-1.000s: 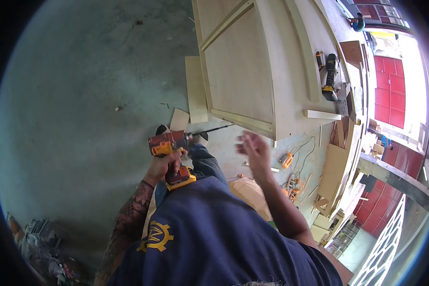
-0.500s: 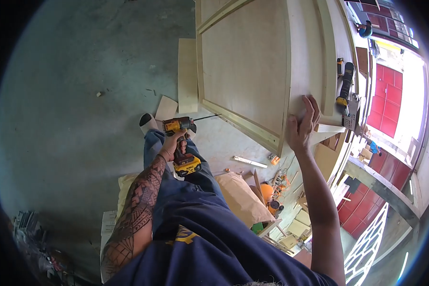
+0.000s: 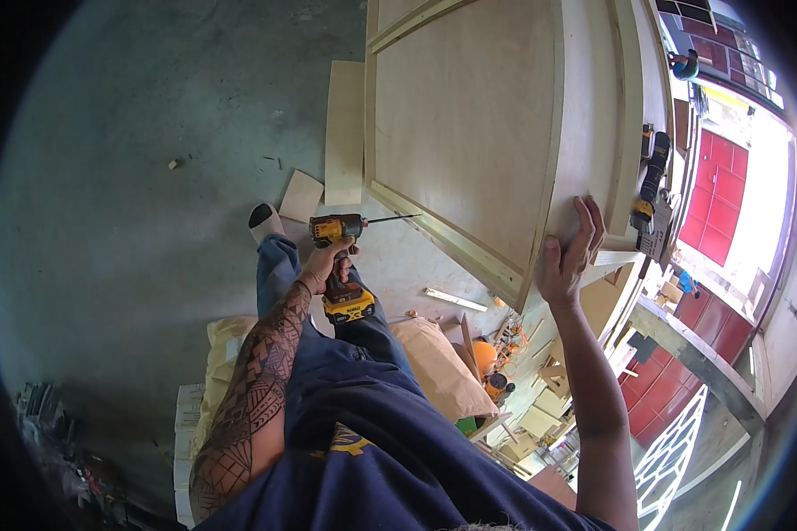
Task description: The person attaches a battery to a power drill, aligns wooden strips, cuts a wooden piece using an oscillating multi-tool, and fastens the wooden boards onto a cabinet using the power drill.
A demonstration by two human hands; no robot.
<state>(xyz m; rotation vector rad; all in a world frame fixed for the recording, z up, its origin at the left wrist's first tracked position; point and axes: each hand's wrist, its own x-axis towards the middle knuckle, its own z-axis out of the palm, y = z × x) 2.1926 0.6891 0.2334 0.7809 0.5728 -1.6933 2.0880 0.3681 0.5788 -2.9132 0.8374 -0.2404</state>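
My left hand [image 3: 330, 261] is wrapped round the grip of a yellow and black cordless drill driver [image 3: 335, 228], its battery hanging below. A long thin bit points right, its tip overlapping the lower frame strip [image 3: 443, 241] of a pale wooden cabinet [image 3: 469, 115]; whether it touches the wood I cannot tell. My right hand [image 3: 568, 261] rests on the cabinet's near edge, fingers stretched out and holding nothing. Beyond it, on the cabinet, lies a black and yellow power tool [image 3: 651, 181] with a metal plate [image 3: 653, 234] beside it.
Wooden boards [image 3: 344, 133] lie on the concrete floor [image 3: 150, 239] beside the cabinet. Near my legs are a brown paper sack [image 3: 434, 363], a wood strip [image 3: 455, 299], and an orange round object [image 3: 484, 357] among cords. A person [image 3: 684, 65] is far off at upper right.
The view has shifted a little, so the cabinet and my right hand sit slightly further right and lower. The driver has moved slightly right; both hands keep the same hold.
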